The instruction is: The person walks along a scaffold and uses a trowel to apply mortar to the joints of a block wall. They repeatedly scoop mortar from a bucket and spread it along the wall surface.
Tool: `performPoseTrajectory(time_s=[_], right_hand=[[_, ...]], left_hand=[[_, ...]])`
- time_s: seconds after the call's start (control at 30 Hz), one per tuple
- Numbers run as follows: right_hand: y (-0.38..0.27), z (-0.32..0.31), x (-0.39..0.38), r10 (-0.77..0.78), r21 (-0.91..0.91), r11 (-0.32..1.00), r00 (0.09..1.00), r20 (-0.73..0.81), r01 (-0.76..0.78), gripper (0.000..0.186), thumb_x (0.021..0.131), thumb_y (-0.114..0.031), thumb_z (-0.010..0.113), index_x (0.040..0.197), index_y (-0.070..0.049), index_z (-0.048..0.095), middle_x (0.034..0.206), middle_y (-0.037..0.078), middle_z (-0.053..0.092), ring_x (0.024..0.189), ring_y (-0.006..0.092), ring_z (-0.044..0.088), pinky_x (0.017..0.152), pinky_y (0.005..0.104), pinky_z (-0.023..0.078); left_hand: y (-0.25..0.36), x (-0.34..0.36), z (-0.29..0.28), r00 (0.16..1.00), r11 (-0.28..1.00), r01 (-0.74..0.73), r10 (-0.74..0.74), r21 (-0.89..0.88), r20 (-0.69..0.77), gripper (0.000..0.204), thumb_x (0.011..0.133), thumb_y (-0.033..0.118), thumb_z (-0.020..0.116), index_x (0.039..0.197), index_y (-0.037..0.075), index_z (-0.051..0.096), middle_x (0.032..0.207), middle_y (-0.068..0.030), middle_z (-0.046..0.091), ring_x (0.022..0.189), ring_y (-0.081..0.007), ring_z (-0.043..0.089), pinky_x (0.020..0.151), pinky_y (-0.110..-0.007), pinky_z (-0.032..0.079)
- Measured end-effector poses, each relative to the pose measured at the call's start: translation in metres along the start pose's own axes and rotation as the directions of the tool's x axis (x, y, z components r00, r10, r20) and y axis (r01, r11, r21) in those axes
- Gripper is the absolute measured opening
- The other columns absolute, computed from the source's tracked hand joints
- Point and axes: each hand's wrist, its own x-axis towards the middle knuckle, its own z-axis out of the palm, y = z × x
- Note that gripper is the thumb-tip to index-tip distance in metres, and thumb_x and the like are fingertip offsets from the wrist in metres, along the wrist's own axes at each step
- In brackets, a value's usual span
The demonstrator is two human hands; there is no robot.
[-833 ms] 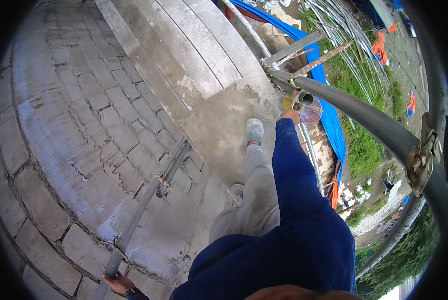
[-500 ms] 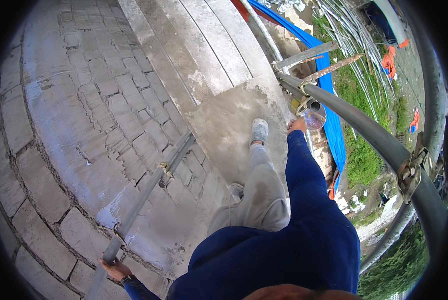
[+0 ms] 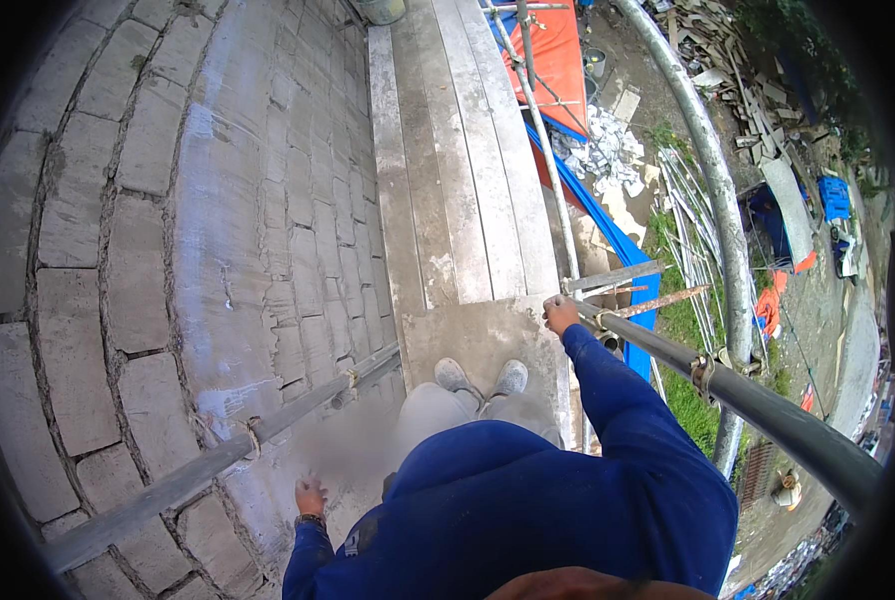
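My left hand [image 3: 311, 495] is off the grey pole [image 3: 258, 437] that slants along the block wall. Its fingers are loosely bent and somewhat apart, and nothing shows in them. My right hand [image 3: 561, 314] hovers over the outer edge of the walkway, close to the end of the thick scaffold tube [image 3: 658, 355]. Its fingers are curled in, and I see no object in them. Both my shoes [image 3: 511, 376] stand side by side on a dusty sheet [image 3: 468, 328] at the near end of the long planks [image 3: 463, 150].
A block wall [image 3: 138, 290] with a smeared coat rises on the left. A bucket [image 3: 381, 10] stands at the planks' far end. Right of the walkway, scaffold tubes, a blue tarp [image 3: 623, 245], an orange tarp [image 3: 548, 50] and a pile of thin poles [image 3: 693, 230] lie lower down.
My left hand has let go of the grey pole. My right hand has left the clear round thing at the tube. I have turned toward the planks, with both feet now together.
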Motion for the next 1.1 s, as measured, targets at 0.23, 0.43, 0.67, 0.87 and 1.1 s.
performPoseTrajectory(time_s=[0.23,0.43,0.67,0.87,1.1], right_hand=[[-0.241,-0.027,0.056,-0.218,-0.013,0.975,0.968,0.125,0.221,0.016,0.089,-0.016,0.057,0.091,-0.002,0.063,0.075,0.009,0.066,0.056,0.0156,0.061,0.054,0.0306,0.051],[-0.253,-0.115,0.122,-0.142,-0.055,0.989,0.988,-0.055,0.139,0.015,0.091,-0.015,0.058,0.092,-0.001,0.062,0.078,0.011,0.067,0.056,0.0176,0.063,0.05,0.0321,0.052],[-0.216,-0.155,0.14,0.139,-0.009,0.989,0.959,-0.247,-0.146,0.011,0.089,-0.012,0.054,0.094,-0.005,0.061,0.071,0.011,0.064,0.05,0.0196,0.06,0.043,0.0341,0.047],[-0.305,-0.127,0.28,-0.041,-0.131,0.991,0.993,-0.11,0.026,0.012,0.085,-0.011,0.057,0.083,-0.002,0.064,0.071,0.01,0.068,0.06,0.0193,0.067,0.057,0.0338,0.055],[-0.833,-0.141,0.401,-0.762,-0.13,0.645,0.647,-0.033,0.753,0.017,0.094,-0.011,0.061,0.1,0.005,0.064,0.082,0.009,0.065,0.072,0.0135,0.061,0.07,0.0297,0.05]], left_hand=[[0.028,0.101,0.171,0.566,0.138,-0.818,0.37,0.558,0.737,0.04,0.1,0.034,0.055,0.132,0.01,0.061,0.118,-0.0068,0.07,0.105,-0.0231,0.068,0.091,-0.036,0.053],[0.345,0.271,0.237,0.779,0.9,-0.435,0.378,-0.003,0.5,0.022,0.096,0.019,0.052,0.114,0.013,0.061,0.101,-0.0046,0.066,0.081,-0.0195,0.068,0.065,-0.034,0.052],[0.788,0.155,0.286,0.483,0.613,-0.735,0.772,-0.288,0.413,0.035,0.093,0.018,0.063,0.121,-0.004,0.06,0.106,-0.0126,0.069,0.084,-0.0184,0.07,0.075,-0.032,0.057],[0.952,0.15,0.342,0.218,0.406,-0.864,0.834,-0.298,0.507,0.036,0.094,0.019,0.063,0.123,-0.002,0.061,0.108,-0.0123,0.069,0.091,-0.018,0.069,0.083,-0.033,0.054],[1.059,0.179,0.265,0.311,0.47,-0.858,0.796,-0.207,0.519,0.039,0.094,0.018,0.064,0.128,0.0,0.059,0.115,-0.0127,0.068,0.108,-0.0187,0.064,0.095,-0.031,0.05]])
